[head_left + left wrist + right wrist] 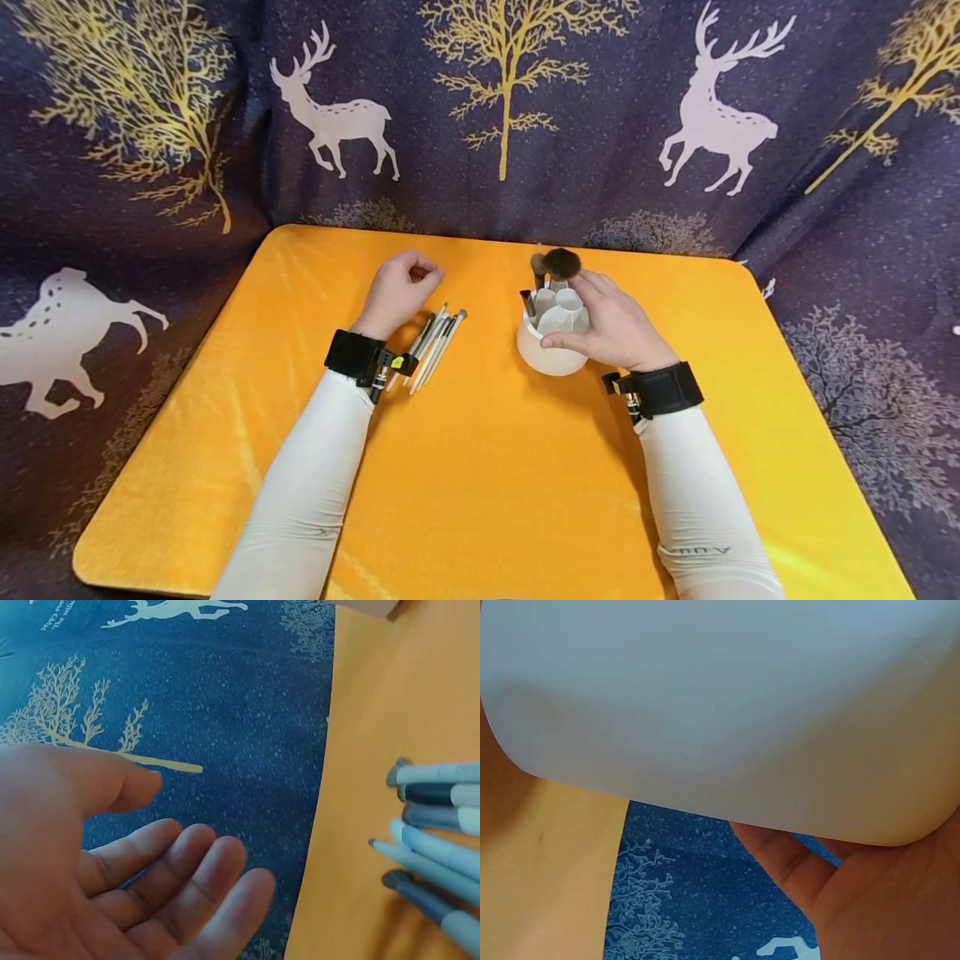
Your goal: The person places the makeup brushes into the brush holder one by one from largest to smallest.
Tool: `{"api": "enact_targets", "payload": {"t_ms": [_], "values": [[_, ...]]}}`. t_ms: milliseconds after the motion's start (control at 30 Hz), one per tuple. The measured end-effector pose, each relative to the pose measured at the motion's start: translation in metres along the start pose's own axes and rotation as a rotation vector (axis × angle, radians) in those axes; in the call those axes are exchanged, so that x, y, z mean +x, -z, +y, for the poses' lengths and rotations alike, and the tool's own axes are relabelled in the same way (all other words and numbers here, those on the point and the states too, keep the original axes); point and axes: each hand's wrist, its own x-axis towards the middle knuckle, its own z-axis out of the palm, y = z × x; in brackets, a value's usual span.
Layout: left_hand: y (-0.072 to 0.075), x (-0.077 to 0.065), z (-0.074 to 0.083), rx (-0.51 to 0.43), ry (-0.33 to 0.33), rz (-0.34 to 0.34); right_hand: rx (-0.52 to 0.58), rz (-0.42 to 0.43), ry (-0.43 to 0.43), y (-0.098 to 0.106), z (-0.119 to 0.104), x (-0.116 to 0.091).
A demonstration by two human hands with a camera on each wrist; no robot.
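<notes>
My right hand [618, 323] grips a white round makeup brush holder [550, 357], thumb at its near rim and fingers round the far right side. Inside, the holder is split into round compartments; a big fluffy dark makeup brush [562, 263] and a couple of smaller ones stand at its back and left. Its smooth wall [705, 712] fills most of the right wrist view. Nothing is in my left hand [397, 292], whose fingers are loosely bent, as the left wrist view shows. Just right of that hand, several slim makeup brushes [437, 350] lie side by side, bristles pointing away from me.
An orange cloth [480, 483] covers the table. Behind its far edge hangs a dark blue curtain [450, 167] printed with white deer and golden trees. Black straps with small cameras sit on both wrists.
</notes>
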Motion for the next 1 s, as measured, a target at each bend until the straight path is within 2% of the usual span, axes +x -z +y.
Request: {"api": "enact_targets", "payload": {"t_ms": [267, 533, 833, 1000], "values": [[0.005, -0.003, -0.011, 0.123, 0.037, -0.132, 0.002, 0.001, -0.001, 0.001, 0.0, 0.0], [0.009, -0.005, -0.018, 0.14, 0.111, -0.256, -0.001, -0.004, -0.008, 0.001, -0.001, 0.001], [0.013, -0.006, -0.021, 0.227, 0.197, -0.389, -0.008, 0.004, -0.003, 0.001, 0.001, 0.0], [0.015, -0.008, -0.019, 0.238, 0.215, -0.462, -0.003, 0.009, -0.001, 0.0, 0.002, 0.0]]}}
